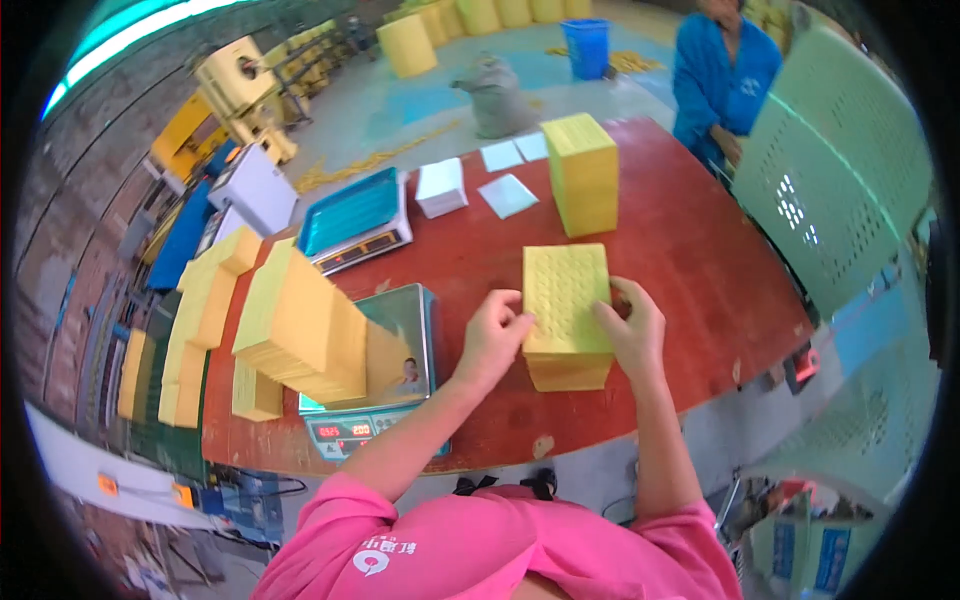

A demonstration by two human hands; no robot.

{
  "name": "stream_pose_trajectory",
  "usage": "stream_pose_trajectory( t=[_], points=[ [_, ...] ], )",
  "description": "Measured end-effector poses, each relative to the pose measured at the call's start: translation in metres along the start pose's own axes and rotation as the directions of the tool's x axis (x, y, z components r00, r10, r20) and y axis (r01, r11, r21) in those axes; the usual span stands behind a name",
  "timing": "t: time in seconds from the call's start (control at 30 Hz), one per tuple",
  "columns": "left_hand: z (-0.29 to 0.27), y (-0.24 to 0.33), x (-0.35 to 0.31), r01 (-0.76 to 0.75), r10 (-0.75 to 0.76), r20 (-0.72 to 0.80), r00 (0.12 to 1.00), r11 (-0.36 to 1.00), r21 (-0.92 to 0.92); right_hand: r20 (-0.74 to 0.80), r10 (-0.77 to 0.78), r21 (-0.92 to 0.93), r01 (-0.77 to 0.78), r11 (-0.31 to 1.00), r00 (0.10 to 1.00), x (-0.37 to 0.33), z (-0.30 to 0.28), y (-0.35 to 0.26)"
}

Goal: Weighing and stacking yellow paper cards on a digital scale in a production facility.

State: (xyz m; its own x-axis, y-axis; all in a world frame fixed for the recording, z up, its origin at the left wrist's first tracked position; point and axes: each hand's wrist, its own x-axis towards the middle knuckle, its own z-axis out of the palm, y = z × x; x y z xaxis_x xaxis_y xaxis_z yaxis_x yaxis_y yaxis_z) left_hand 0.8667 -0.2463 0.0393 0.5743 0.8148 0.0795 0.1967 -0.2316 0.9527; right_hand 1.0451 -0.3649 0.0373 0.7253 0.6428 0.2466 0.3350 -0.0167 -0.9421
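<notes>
A squared stack of yellow embossed paper sheets stands on the red table in front of me. My left hand presses its left side, with curled fingers and the thumb near the top edge. From the opposite side my right hand grips it, thumb on the top right edge and fingers along the side. A taller yellow paper stack stands just behind. To the left, a digital scale with a lit red display carries a tall yellow stack.
A second scale with a teal tray sits farther back, beside a pile of white sheets and loose pale sheets. More yellow stacks line the left. A green perforated chair and a person in blue are at right.
</notes>
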Motion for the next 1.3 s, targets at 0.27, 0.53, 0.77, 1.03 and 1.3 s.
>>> stream_pose_trajectory(
  t=[0.27,0.53,0.77,1.03,1.3],
  points=[
    [0.001,-0.008,0.002,-0.062,0.063,-0.035,0.997,0.998,0.011,0.027,0.074,0.021,-0.074,0.997,0.997,0.005,0.005,-0.006],
    [0.008,-0.020,-0.007,-0.035,0.036,-0.032,0.999,0.999,0.026,0.063,0.076,0.101,-0.082,0.991,0.995,0.000,0.003,0.010],
    [0.006,-0.008,-0.030,-0.154,0.186,-0.221,0.957,0.976,0.157,0.093,-0.077,0.094,0.069,0.993,0.993,0.005,0.004,0.019],
    [-0.035,-0.007,-0.121,-0.226,0.239,-0.098,0.966,0.966,0.124,-0.134,-0.341,-0.037,0.339,0.940,0.930,-0.024,0.001,-0.053],
    [-0.102,-0.040,-0.190,-0.039,0.037,0.015,0.999,0.988,0.151,0.061,-0.297,0.099,0.290,0.952,0.953,-0.106,0.098,-0.115]
  ],
)
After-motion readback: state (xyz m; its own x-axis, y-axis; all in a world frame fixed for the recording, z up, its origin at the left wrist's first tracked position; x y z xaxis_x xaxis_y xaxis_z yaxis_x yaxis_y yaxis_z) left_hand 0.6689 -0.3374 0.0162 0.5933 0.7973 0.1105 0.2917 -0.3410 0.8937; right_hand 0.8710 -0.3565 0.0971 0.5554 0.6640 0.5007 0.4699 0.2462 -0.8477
